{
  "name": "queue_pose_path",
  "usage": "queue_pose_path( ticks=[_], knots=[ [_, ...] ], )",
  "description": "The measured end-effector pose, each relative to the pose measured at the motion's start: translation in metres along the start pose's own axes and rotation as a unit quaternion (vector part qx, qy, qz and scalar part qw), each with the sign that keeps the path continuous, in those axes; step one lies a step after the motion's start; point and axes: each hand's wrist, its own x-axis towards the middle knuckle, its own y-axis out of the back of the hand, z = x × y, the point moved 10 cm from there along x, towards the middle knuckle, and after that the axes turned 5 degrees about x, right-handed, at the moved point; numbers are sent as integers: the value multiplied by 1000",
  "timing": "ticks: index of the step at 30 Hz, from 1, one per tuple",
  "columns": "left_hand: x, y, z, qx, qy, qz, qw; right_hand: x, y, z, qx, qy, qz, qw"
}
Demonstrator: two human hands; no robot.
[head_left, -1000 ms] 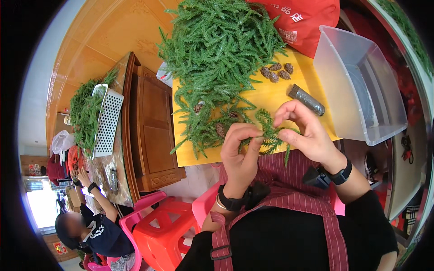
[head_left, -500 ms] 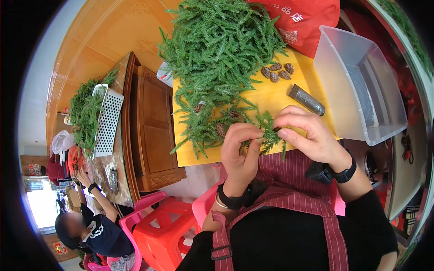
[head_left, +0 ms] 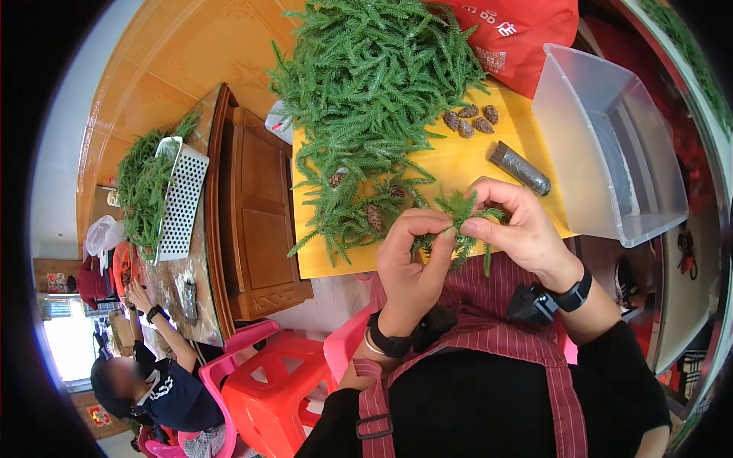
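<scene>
Over the near edge of the yellow table, my left hand (head_left: 414, 259) and my right hand (head_left: 527, 233) pinch a small artificial pine sprig (head_left: 463, 206) between thumbs and fingertips. The two thumbs nearly meet at the sprig's middle, and its lower needles hang below them. Fingers hide what lies at its centre. Just beyond my left hand lie pine sprigs with brown cones (head_left: 373, 217) in them. A big heap of green pine sprigs (head_left: 374, 84) covers the far part of the table.
Several loose pinecones (head_left: 466, 128) and a bundle of thin dark rods (head_left: 519, 168) lie on the yellow table (head_left: 324, 263). A clear plastic bin (head_left: 565, 145) stands right, a red bag (head_left: 527, 38) behind. Leftward are a red stool (head_left: 267, 389), a white basket (head_left: 183, 202) and a seated co-worker (head_left: 179, 389).
My fingertips have come closer together on the sprig, the right thumb shifting left. The sprig has turned a little, with its top needles now standing up between my hands.
</scene>
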Motion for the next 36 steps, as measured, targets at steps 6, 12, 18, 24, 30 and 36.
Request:
queue_pose_path(
  ticks=[6, 12, 18, 24, 30, 36],
  knots=[
    [1, 3, -15, -5, 98, 9, 995, -5, -8, -39, -264, 214, -21, 940],
    [-3, -2, -22, -121, 160, 19, 979, 0, -1, -18, -186, 101, 14, 977],
    [-1, -1, -17, -59, 161, 12, 985, -1, 5, -13, -129, 64, 22, 989],
    [3, -2, -13, 2, 126, -23, 992, -5, 0, -33, -197, 182, 26, 963],
    [6, -1, -21, -49, 163, -15, 985, -17, -16, -45, -319, 313, -6, 894],
    [9, 8, 3, 57, 29, 8, 998, -4, -4, -29, -85, 150, -54, 984]
  ],
)
